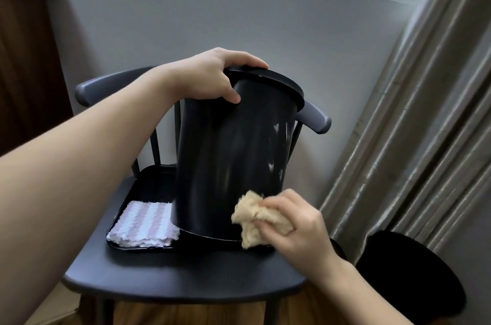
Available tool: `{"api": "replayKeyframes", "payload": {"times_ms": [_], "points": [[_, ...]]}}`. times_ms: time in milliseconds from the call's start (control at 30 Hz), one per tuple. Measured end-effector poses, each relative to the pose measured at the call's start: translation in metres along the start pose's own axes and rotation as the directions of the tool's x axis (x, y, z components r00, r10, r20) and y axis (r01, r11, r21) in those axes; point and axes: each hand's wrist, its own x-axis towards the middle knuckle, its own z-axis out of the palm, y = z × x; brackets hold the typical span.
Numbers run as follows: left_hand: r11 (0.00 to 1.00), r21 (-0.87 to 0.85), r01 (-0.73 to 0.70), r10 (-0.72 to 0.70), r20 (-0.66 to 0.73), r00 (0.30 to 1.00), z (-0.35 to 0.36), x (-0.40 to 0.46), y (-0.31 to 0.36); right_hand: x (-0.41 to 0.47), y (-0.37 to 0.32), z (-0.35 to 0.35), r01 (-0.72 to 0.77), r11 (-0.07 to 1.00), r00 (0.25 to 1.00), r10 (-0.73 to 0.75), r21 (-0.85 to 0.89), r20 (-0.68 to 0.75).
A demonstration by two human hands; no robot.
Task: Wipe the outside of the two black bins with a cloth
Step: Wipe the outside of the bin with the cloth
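A tall black bin (228, 154) stands tilted on a black tray (138, 191) on a dark chair. My left hand (210, 77) grips its rim at the top left, thumb on the wall. My right hand (295, 226) holds a crumpled beige cloth (255, 218) pressed against the bin's lower right side. White smears show on the bin's right wall. A second black bin (414, 279) stands on the floor at the lower right, partly cut off by my right arm.
A folded pink and white striped cloth (143, 223) lies in the tray left of the bin. The chair seat (186, 277) and its backrest (316, 117) stand against a grey wall. Beige curtains (425, 138) hang at the right, under a window.
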Motion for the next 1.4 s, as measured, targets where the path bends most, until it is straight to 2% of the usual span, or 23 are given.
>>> {"api": "replayKeyframes", "payload": {"times_ms": [67, 133, 367, 533, 667, 800, 933, 1067, 1200, 1267, 1333, 1400], "points": [[1.0, 0.005, 0.002, -0.002, 0.002, 1.0, -0.001, 0.0, 0.0, -0.012, 0.002, 0.001, 0.053, 0.999, 0.993, -0.053, 0.009, 0.102], [1.0, 0.01, 0.009, -0.009, 0.004, 1.0, -0.002, 0.0, -0.001, -0.015, 0.002, 0.001, 0.07, 0.998, 0.99, -0.068, -0.01, 0.126], [0.997, 0.059, 0.05, -0.048, -0.026, 0.998, 0.001, 0.001, 0.002, -0.009, 0.001, -0.001, -0.053, 0.999, 0.998, 0.053, -0.002, -0.038], [0.958, 0.26, 0.121, -0.078, -0.169, 0.983, 0.015, 0.005, 0.012, -0.007, 0.001, -0.001, -0.088, 0.996, 0.992, 0.086, -0.024, -0.09], [0.914, 0.402, 0.052, 0.018, -0.168, 0.986, 0.023, 0.002, 0.019, -0.007, -0.003, -0.003, -0.109, 0.994, 0.992, 0.108, -0.021, -0.058], [0.949, 0.313, 0.046, 0.004, -0.158, 0.987, 0.015, 0.0, 0.017, -0.001, -0.01, -0.005, -0.132, 0.991, 0.987, 0.132, 0.005, -0.087], [0.956, 0.288, 0.057, -0.016, -0.144, 0.989, 0.013, -0.003, 0.02, 0.023, -0.009, -0.015, -0.25, 0.968, 0.935, 0.251, 0.036, -0.249], [0.964, 0.262, 0.049, -0.012, -0.14, 0.99, 0.014, -0.006, 0.023, 0.072, -0.013, -0.027, -0.29, 0.957, 0.877, 0.258, -0.018, -0.405], [0.956, 0.293, 0.006, 0.031, -0.123, 0.992, 0.013, -0.007, 0.023, 0.122, -0.018, -0.04, -0.28, 0.942, 0.842, 0.149, -0.184, -0.518], [0.946, 0.324, -0.001, 0.042, -0.12, 0.992, 0.013, -0.006, 0.022, 0.134, -0.017, -0.041, -0.287, 0.903, 0.852, 0.089, -0.318, -0.515], [0.94, 0.342, -0.002, 0.048, -0.126, 0.991, 0.014, -0.006, 0.022, 0.134, -0.018, -0.033, -0.284, 0.845, 0.89, 0.057, -0.453, -0.452], [0.937, 0.349, -0.003, 0.05, -0.127, 0.991, 0.014, -0.007, 0.021, 0.128, -0.016, -0.022, -0.259, 0.86, 0.912, 0.067, -0.44, -0.405]]}}
